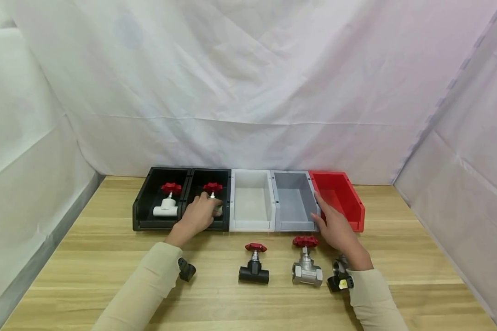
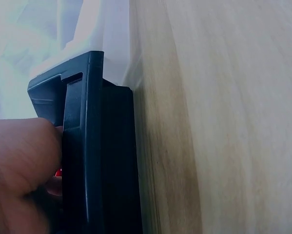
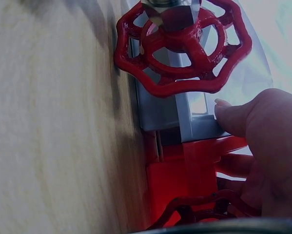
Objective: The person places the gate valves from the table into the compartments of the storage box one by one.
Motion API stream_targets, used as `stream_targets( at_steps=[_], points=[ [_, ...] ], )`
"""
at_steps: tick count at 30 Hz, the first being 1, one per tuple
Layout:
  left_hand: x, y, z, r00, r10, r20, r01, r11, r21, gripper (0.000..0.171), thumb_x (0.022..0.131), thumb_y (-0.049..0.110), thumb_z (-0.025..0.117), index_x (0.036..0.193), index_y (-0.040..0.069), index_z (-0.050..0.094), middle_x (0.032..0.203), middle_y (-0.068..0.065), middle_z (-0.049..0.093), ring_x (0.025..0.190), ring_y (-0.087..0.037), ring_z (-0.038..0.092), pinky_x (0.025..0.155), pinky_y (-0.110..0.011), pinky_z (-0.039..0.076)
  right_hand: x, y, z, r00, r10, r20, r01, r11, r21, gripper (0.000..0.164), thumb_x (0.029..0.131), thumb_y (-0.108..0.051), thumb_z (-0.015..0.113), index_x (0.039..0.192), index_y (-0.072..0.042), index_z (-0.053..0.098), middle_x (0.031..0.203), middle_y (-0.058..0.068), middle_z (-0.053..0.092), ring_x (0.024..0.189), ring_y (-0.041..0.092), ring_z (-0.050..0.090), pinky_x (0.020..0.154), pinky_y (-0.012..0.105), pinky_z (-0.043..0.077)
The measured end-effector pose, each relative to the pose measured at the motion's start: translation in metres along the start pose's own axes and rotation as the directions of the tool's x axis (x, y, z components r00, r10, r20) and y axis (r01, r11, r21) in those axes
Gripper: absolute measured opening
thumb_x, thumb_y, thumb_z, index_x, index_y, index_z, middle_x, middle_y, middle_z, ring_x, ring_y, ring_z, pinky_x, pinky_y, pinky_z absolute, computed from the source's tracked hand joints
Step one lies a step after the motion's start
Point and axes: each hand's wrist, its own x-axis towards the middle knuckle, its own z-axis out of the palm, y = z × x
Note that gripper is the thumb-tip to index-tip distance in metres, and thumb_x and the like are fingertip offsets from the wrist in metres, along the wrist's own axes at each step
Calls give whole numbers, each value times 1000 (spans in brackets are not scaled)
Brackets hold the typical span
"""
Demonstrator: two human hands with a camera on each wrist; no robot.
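My left hand reaches into the second black bin, fingers curled round the body of a valve with a red handwheel. The hand hides most of that body. In the left wrist view the bin's front wall covers the fingertips. A white tee-shaped valve with a red wheel lies in the black bin at far left. My right hand, fingers extended, rests at the adjoining rims of the grey bin and the red bin, thumb by the grey one's front corner.
A white bin stands mid-row. In front on the wooden table stand a black valve and a silver metal valve, both red-wheeled. Another dark metal valve is partly hidden beside my right wrist. White cloth hangs behind.
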Motion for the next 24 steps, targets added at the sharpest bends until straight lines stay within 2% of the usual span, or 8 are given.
stream_targets(
  at_steps=[18, 24],
  points=[
    [1, 1, 1, 1000, 8, -2, -8, 1000, -5, 34, 85, 1, 68, 117, 11, 70, 102, -19, 59, 90, -35, 57, 64, -45, 51, -1, 0, 0, 1000, 9, 3, -9, 1000, -5, 82, 91, -22, 66, 155, -20, 14, 147, 21, 37, 127, 43, 41, 90, 56, 43],
    [1, 0, 2, 1000, -3, 4, 3, 1000, -5, 34, 86, 2, 67, 118, 12, 69, 102, -20, 57, 90, -36, 56, 67, -46, 50, -1, 1, 0, 1000, -27, -12, 27, 1000, 0, 80, 92, -22, 65, 155, -19, 15, 146, 23, 38, 126, 43, 42, 91, 56, 42]
  ],
)
